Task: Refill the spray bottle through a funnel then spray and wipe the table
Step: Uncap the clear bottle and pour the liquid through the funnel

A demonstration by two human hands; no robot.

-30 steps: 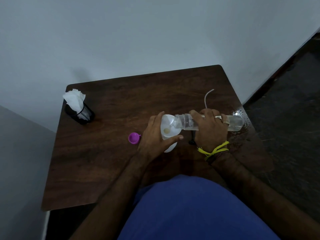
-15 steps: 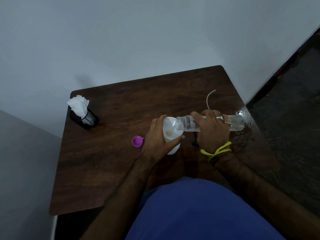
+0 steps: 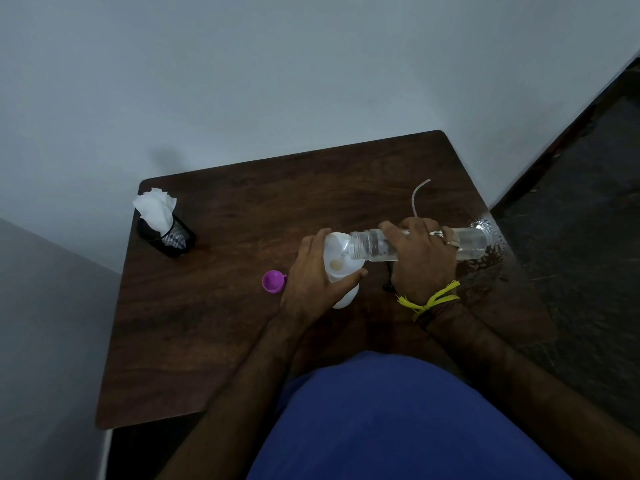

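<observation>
A person seated at a dark wood table (image 3: pixel 221 334) pours from a clear water bottle (image 3: pixel 377 244), held nearly horizontal in the right hand (image 3: pixel 420 261), w/ fingers wrapped round its midsection, into a white funnel (image 3: pixel 337 252). The left hand (image 3: pixel 313 282) clasps the funnel & the white spray bottle (image 3: pixel 346 296) beneath it, near table centre. The clear bottle looks thin-walled & likely crushable, lighter as it empties; a mid-body hold suits it. Spray bottle appears light plastic, prob. tippy w/ funnel on top, so steady at the neck. A purple cap (image 3: pixel 273 281) lies just beside the left hand; tissues in a black mesh cup (image 3: pixel 166 233) stand well apart.
</observation>
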